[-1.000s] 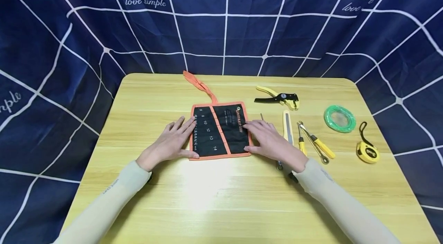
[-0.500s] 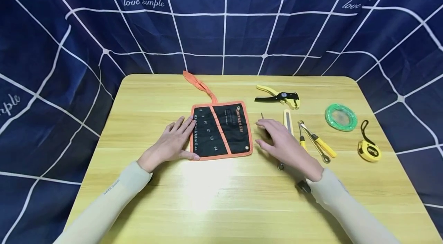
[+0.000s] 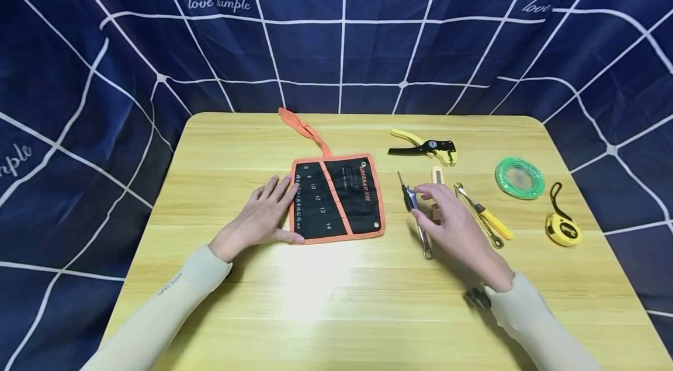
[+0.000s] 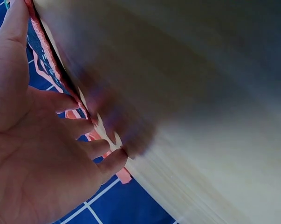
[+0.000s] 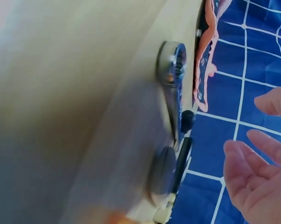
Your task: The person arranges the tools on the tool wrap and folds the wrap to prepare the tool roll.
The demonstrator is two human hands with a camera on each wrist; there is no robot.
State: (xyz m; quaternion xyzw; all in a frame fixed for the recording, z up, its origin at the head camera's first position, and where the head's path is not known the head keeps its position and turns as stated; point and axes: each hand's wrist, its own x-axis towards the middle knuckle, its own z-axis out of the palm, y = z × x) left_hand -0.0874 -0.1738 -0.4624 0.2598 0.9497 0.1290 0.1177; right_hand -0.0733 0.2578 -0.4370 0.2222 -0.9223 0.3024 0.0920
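My right hand (image 3: 456, 225) has left the black orange-trimmed tool roll (image 3: 336, 198) and now hovers, fingers loose, over the steel ratchet wrench (image 3: 422, 231) just right of it. My left hand (image 3: 261, 216) lies flat against the roll's left edge on the pale wooden table (image 3: 336, 301), blue grid cloth (image 3: 336, 38) behind.

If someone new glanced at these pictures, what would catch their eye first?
Probably the black, orange-edged tool roll spread mid-table, with the left hand resting flat at its left edge. Next, the right hand hovering open over a wrench just right of the roll, amid scattered yellow-handled tools.
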